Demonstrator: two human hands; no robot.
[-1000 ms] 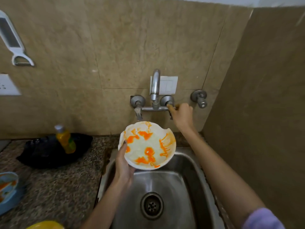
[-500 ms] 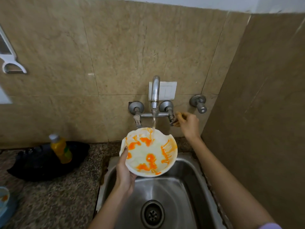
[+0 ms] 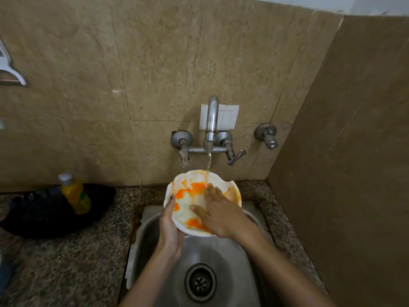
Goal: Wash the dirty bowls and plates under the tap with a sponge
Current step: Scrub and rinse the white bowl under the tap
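A white bowl (image 3: 188,202) smeared with orange sauce is held tilted over the steel sink (image 3: 223,258). My left hand (image 3: 170,224) grips its left rim, thumb on the inside. My right hand (image 3: 218,210) lies flat inside the bowl, fingers straight on the smeared surface. Water runs from the tap (image 3: 212,120) into the bowl's far side, just by my right fingertips. No sponge is in view.
A yellow bottle (image 3: 75,193) stands in a black tray (image 3: 44,213) on the granite counter (image 3: 66,262) to the left. The right tap handle (image 3: 235,156) and a separate wall valve (image 3: 266,135) sit above the sink. A tiled wall closes in the right side.
The tap began running. My right hand left the right tap handle and came down into the bowl. The bowl stays in my left hand under the stream.
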